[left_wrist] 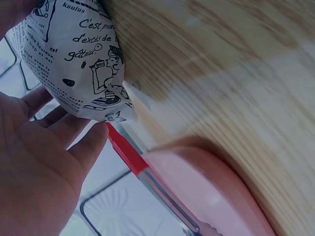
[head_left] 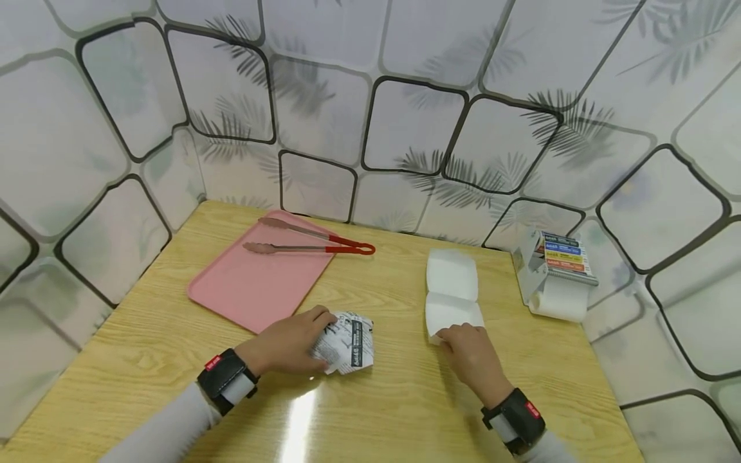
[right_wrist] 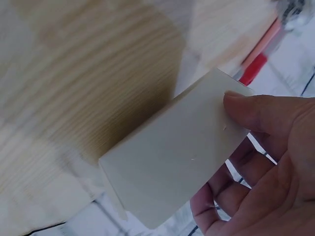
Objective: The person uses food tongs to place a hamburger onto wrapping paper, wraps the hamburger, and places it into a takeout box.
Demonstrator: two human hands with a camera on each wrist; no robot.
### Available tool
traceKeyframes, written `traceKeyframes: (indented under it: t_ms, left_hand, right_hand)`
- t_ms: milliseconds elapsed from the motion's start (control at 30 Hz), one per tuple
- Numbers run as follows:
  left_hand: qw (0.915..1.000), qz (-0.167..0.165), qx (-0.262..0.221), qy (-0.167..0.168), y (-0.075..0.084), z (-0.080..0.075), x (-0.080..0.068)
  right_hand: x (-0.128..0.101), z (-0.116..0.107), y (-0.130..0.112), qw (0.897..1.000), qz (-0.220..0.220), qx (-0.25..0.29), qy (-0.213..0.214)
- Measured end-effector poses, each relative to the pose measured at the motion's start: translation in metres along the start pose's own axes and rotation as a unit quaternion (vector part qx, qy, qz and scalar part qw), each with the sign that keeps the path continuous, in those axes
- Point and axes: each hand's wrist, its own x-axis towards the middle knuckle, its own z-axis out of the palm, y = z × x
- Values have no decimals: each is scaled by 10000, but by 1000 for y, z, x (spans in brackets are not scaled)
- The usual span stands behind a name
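My left hand (head_left: 292, 341) grips a small parcel wrapped in printed white paper (head_left: 354, 344) with a dark label on top. In the left wrist view, the thumb and fingers are on opposite sides of this printed wrapper (left_wrist: 78, 59); what is inside is hidden. To the right, my right hand (head_left: 470, 357) holds the near side of a white paper box (head_left: 454, 310), whose hinged lid lies folded back away from me. Its thumb presses on the box's plain outer wall (right_wrist: 172, 152) in the right wrist view, with the other fingers curled behind.
A pink tray (head_left: 249, 286) lies at the back left. Tongs (head_left: 307, 249) with red handles rest across it, their handle end past its right edge. A dispenser (head_left: 556, 260) with coloured labels and a white roll stands at the back right, near the patterned wall covering (head_left: 324, 109).
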Motion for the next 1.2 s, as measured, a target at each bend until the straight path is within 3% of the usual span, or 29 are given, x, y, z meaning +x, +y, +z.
traceKeyframes:
  t_ms: [333, 600, 700, 900, 1000, 1100, 1167, 1200]
  left_hand:
    - [9998, -37, -214, 17, -9, -7, -9]
    - [9994, -59, -353, -46, -13, -9, -17]
    - [9994, -59, -344, -28, -14, -10, -18]
    - [9994, 102, -339, 49, -16, -10, -20]
    - [9992, 198, -283, 200, -16, -10, -23]
    - [9986, 174, -332, 380, -15, -10, -28]
    - [9980, 62, -369, 506, -13, -8, -32]
    - [9976, 4, -350, 595, -12, -7, -33]
  right_hand:
    - [-16, -4, -66, 9941, -990, 232, -367]
    - [-24, -6, -92, 9833, -1601, 536, -685]
    - [-24, -8, -95, 9802, -1670, 762, -741]
    - [-7, -20, -98, 9757, -992, 1468, -1293]
    - [14, -28, -100, 9550, -649, 2306, -1750]
    - [37, -30, -106, 9206, -273, 3152, -2290]
    - [51, -29, -110, 9036, 50, 3428, -2568]
    - [57, -27, -111, 9007, 209, 3441, -2644]
